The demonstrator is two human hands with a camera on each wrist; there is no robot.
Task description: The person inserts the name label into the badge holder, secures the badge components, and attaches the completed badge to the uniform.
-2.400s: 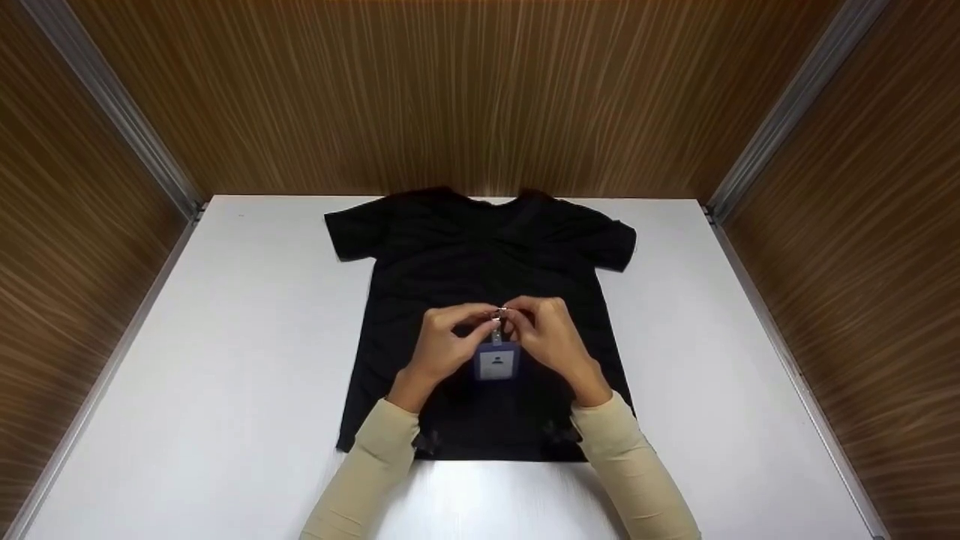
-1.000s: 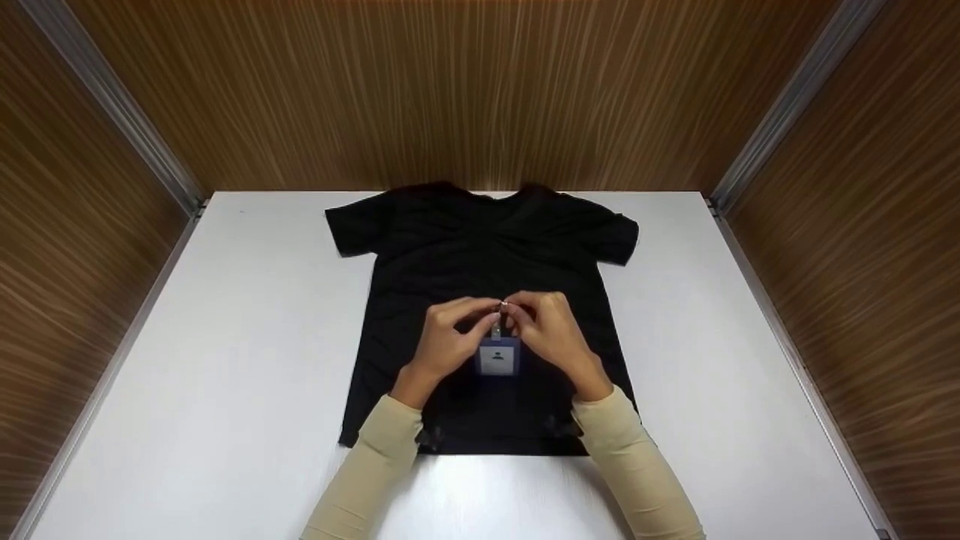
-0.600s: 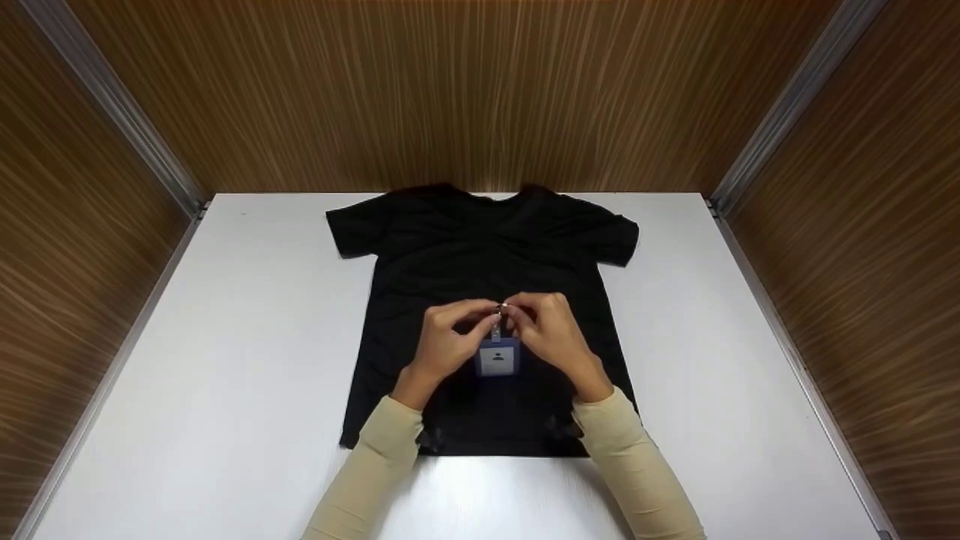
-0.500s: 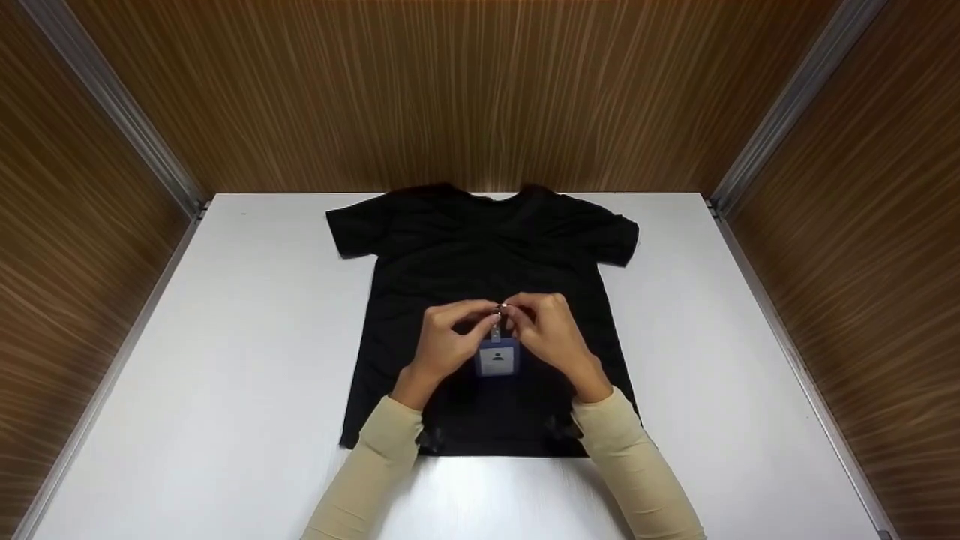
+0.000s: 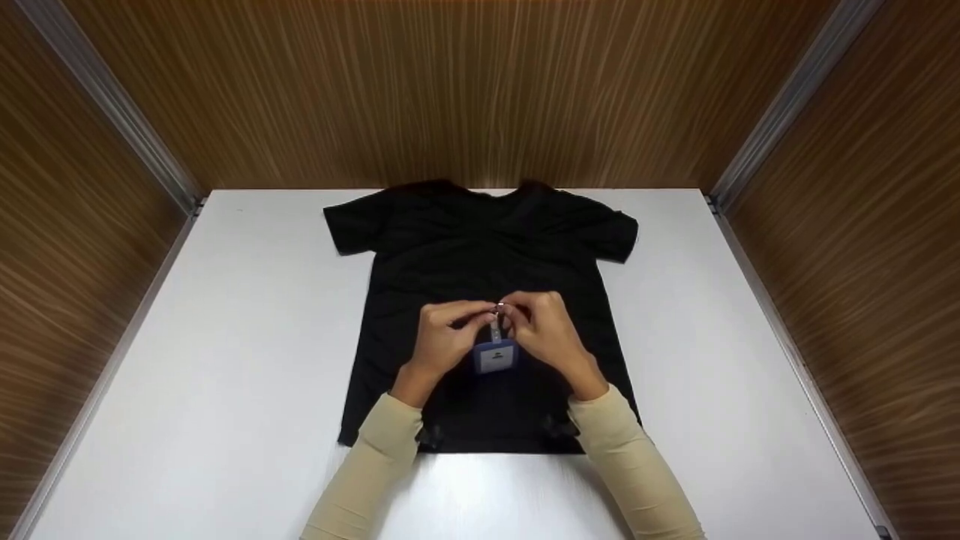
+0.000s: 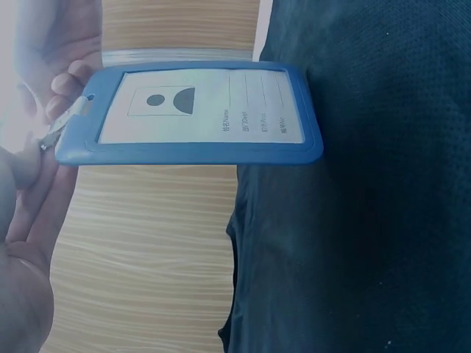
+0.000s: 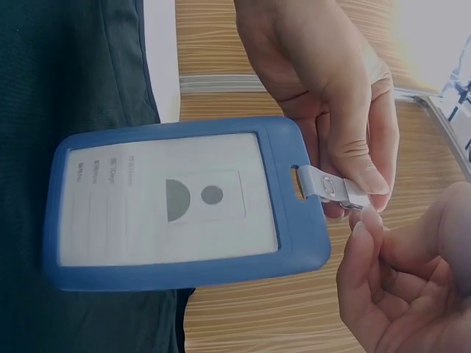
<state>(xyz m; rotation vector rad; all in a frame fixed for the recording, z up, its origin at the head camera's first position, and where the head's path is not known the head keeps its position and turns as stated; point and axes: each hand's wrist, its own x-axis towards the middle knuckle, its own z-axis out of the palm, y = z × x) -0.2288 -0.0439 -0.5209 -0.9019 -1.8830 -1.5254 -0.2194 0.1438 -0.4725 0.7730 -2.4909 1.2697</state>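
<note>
A blue-framed ID badge holder (image 5: 496, 358) with a white card hangs over the black T-shirt (image 5: 487, 262), which lies spread out face up. My left hand (image 5: 444, 337) pinches the upper end of the badge's short white strap (image 7: 324, 184), beside its snap. Thumb and index finger of my right hand (image 5: 546, 330) pinch the small metal clip (image 5: 500, 307) at the top of that strap. The fingertips of both hands meet there and hide most of the clip. In the left wrist view the badge holder (image 6: 191, 151) dangles with its lower end close over the shirt.
Beneath the shirt is a white table (image 5: 247, 330). Wood-grain panels (image 5: 480, 97) rise at the back and both sides, with metal rails (image 5: 795, 105) in the corners. Two small dark objects (image 5: 429, 437) show near the cuffs, over the shirt's lower edge.
The badge holder has tilted slightly, and its card looks more foreshortened than before. Both hands keep their pinch at nearly the same spot, with small finger shifts around the clip.
</note>
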